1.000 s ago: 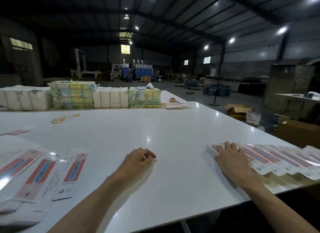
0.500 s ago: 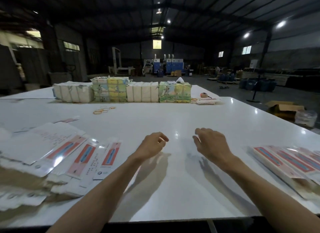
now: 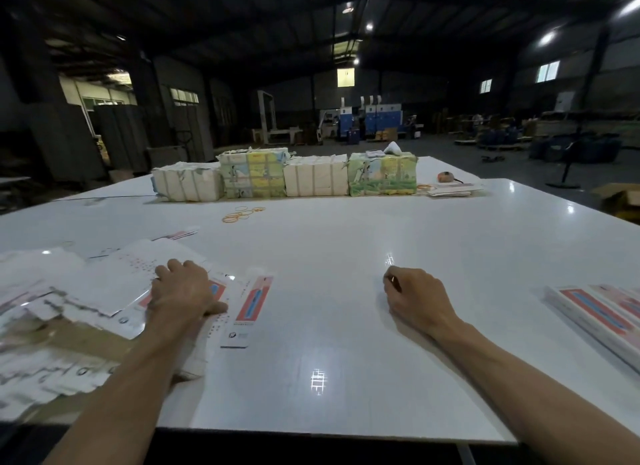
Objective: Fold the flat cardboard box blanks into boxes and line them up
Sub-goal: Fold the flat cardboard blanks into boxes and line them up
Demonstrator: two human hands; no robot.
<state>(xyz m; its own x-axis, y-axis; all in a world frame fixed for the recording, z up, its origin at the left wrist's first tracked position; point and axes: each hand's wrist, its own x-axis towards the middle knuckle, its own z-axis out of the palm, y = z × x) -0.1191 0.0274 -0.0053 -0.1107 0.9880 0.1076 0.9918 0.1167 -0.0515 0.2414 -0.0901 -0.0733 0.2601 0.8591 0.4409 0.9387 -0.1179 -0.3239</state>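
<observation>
A row of what seem to be folded boxes (image 3: 595, 312) lies at the right edge of the tabletop (image 3: 329, 257). A big loose pile of flat blanks (image 3: 104, 291) waits on the left, so I judge that much work is left. The left hand (image 3: 183, 291) lies palm down on this pile; whether it pinches a blank I cannot tell. The right hand (image 3: 415, 298) rests on the tabletop, loosely curled, holding nothing.

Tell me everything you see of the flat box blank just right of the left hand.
The flat box blank is a long, narrow, glossy white card with a red stripe holding a blue band and a logo at its near end. It lies unfolded on the white table, beside the left hand.
</observation>
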